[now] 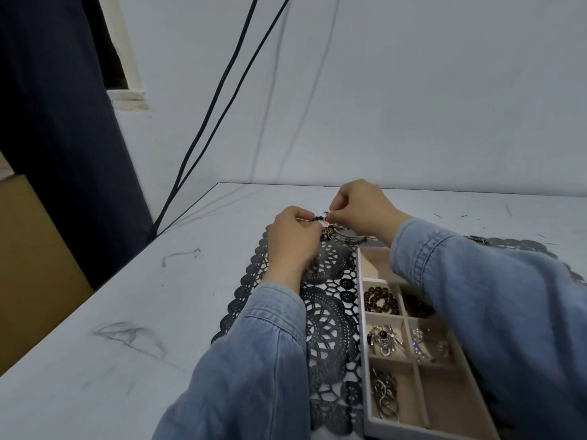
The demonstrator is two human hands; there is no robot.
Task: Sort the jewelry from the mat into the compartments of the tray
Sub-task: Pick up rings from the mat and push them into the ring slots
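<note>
**beadnerd:** While the left hand (295,231) and right hand (359,208) each pinch an end of that little dark beaded strand (317,218), holding it just above the far end of the lace mat (330,328), I'd guess it's featherlight and floppy. It's thin, likely to snag on the lace, and probably weakest at the clasp. I'd grab it by the ends like that, not the middle.

**tray_guy:** Agreed. Can't tell if it's a bracelet or an earring though, it's tiny and the fingers cover most of it. The pile (344,235) on the mat under the hands is just a tangle, maybe there's a bangle in there. And the right sleeve (476,296) hides about half the tray (361,312), so no clue which compartments are free. The one with the brown bead bracelet (381,301) looks like a decent match to me.
</note>
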